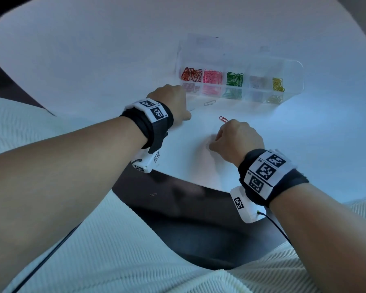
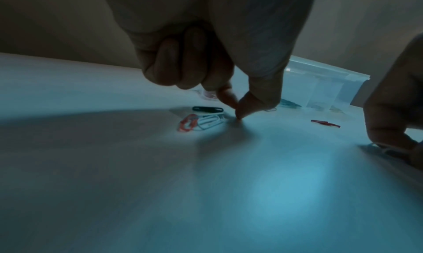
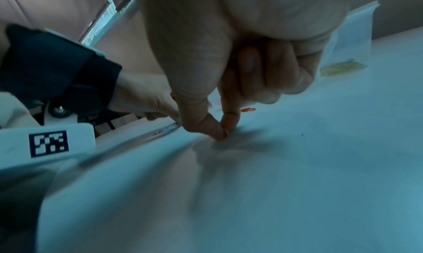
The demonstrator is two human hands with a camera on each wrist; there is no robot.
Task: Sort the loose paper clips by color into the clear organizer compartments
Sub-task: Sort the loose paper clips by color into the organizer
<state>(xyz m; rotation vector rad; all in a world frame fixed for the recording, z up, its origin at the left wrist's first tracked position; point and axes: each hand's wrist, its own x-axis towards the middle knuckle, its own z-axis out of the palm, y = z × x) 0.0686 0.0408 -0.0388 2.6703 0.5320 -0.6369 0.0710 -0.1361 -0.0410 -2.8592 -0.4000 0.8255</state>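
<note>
Both hands pinch down onto a white table [image 1: 93, 49] beside a clear organizer [image 1: 292, 66].

Left hand [image 1: 169, 102] has thumb and forefinger tips together on the tabletop, just beside loose orange [image 2: 187, 125], white [image 2: 211, 121] and black [image 2: 207, 109] paper clips (whether it grips one is unclear). Right hand [image 1: 237, 138] pinches a pale clip [image 3: 226, 133]. One red clip [image 1: 223, 119] lies between the hands and the organizer, whose compartments hold color-sorted clips.
</note>
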